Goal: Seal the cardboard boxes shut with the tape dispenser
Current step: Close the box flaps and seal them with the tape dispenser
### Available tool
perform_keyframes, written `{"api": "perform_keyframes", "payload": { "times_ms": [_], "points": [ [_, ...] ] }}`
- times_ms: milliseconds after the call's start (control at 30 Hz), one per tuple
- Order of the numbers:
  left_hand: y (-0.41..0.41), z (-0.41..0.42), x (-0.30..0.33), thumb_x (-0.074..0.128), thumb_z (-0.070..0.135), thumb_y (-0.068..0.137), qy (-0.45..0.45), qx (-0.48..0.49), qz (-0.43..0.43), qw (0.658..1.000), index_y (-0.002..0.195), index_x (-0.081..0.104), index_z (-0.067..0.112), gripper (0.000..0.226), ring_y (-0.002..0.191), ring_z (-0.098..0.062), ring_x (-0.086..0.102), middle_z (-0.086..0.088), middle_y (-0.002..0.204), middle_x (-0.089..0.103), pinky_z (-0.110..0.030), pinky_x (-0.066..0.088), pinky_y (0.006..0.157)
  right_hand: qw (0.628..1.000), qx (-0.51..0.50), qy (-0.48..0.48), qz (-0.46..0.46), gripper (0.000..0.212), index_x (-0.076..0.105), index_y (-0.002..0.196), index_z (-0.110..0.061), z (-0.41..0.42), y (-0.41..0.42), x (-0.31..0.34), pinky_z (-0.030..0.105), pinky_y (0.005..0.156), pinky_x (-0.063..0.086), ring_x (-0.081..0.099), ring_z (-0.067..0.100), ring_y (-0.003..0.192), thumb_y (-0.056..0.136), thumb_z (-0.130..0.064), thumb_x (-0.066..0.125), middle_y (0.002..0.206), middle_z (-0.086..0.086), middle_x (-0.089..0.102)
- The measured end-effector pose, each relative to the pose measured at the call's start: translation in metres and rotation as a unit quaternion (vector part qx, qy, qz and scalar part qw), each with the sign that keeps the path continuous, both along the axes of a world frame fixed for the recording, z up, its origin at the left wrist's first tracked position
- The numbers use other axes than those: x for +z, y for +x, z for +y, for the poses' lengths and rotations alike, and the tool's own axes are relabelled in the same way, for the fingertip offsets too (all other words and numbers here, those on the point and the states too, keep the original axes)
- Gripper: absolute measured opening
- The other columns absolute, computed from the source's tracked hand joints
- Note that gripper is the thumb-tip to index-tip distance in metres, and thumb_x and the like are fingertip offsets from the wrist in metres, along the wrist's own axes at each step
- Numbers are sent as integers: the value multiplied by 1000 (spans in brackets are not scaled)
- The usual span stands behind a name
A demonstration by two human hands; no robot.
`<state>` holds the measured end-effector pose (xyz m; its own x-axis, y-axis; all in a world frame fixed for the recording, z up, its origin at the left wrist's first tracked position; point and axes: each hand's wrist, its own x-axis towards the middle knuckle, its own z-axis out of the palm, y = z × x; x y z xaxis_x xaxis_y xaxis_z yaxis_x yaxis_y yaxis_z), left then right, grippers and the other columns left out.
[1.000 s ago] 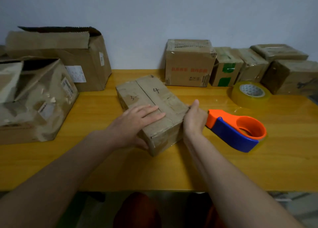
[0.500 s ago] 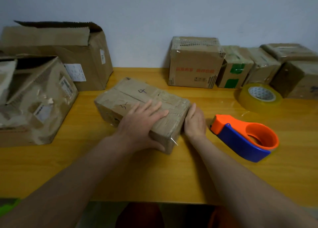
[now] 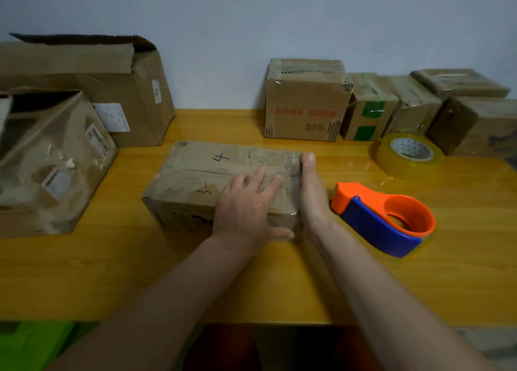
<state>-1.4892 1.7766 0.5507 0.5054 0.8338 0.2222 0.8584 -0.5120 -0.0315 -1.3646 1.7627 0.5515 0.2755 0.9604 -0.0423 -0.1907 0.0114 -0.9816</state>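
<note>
The flat cardboard box (image 3: 223, 180), marked 4 and 3, lies near the middle of the worktop (image 3: 279, 286), its long side parallel to the front edge. The left hand (image 3: 246, 205) presses on its top, fingers straight and slightly spread; the right hand (image 3: 310, 191) stands flat against the right end, fingers pressed together. The tape dispenser (image 3: 383, 216) rests just right of that hand, with a spare tape roll (image 3: 409, 155) nearer the back right corner.

Risks, as I judge them: uneven pressing could leave the tape wrinkled or lifting at the end, and the right wrist could knock the dispenser.
</note>
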Motion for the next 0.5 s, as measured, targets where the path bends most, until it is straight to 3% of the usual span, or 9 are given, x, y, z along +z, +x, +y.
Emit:
{"api": "perform_keyframes", "payload": {
  "times_ms": [67, 133, 167, 233, 300, 400, 500],
  "points": [
    [1, 0, 0, 52, 89, 59, 1, 2, -5, 1000, 150, 12, 38, 112, 139, -27, 25, 2, 159, 18, -40, 28, 110, 999, -16, 33, 8, 45, 64, 100, -39, -6, -5, -5, 10, 67, 51, 67, -6, 89, 102, -48, 20, 92, -22, 72],
    [0, 1, -1, 55, 86, 62, 5, -1, -11, 1000, 150, 13, 37, 110, 138, -27, 25, 2, 159, 19, -40, 28, 110, 998, -36, 47, -5, 42, 58, 118, -42, -11, -9, -9, 16, 88, 50, 57, -5, 112, 99, -55, 23, 122, -19, 64],
    [0, 0, -1, 57, 83, 64, 10, -3, -14, 1000, 150, 13, 36, 107, 138, -27, 25, 1, 159, 20, -40, 29, 109, 996, -52, 51, -43, 49, 52, 130, -41, -12, -10, -12, 24, 103, 44, 45, -3, 127, 95, -61, 22, 143, -14, 48],
    [-1, 0, -3, 59, 78, 67, 18, -6, -17, 1000, 150, 14, 36, 103, 138, -27, 26, 1, 159, 21, -41, 30, 109, 984, -72, 68, -151, 52, 49, 130, -47, -12, -12, -18, 33, 114, 32, 29, 2, 138, 91, -66, 21, 157, -10, 23],
    [0, 1, -3, 59, 77, 69, 24, -7, -21, 999, 149, 15, 37, 100, 137, -27, 28, 1, 158, 22, -40, 32, 107, 962, -84, 101, -238, 56, 57, 125, -40, -11, -10, -24, 30, 114, 29, 27, 8, 142, 90, -62, 20, 155, -8, 23],
    [3, 0, -3, 58, 77, 69, 28, 0, -17, 999, 150, 15, 38, 99, 137, -26, 29, 1, 158, 23, -37, 33, 107, 919, -113, 144, -349, 65, 65, 121, -12, -10, -4, -31, 8, 106, 23, 26, 11, 142, 91, -53, 24, 147, -5, 32],
    [3, 0, 1, 56, 82, 65, 14, 6, -5, 1000, 150, 17, 37, 103, 135, -26, 30, 1, 158, 24, -37, 33, 107, 882, -73, 133, -447, 71, 55, 132, -10, -13, 6, -31, 5, 103, 22, 27, 7, 137, 87, -59, 29, 155, 9, 27]
  ]
}}
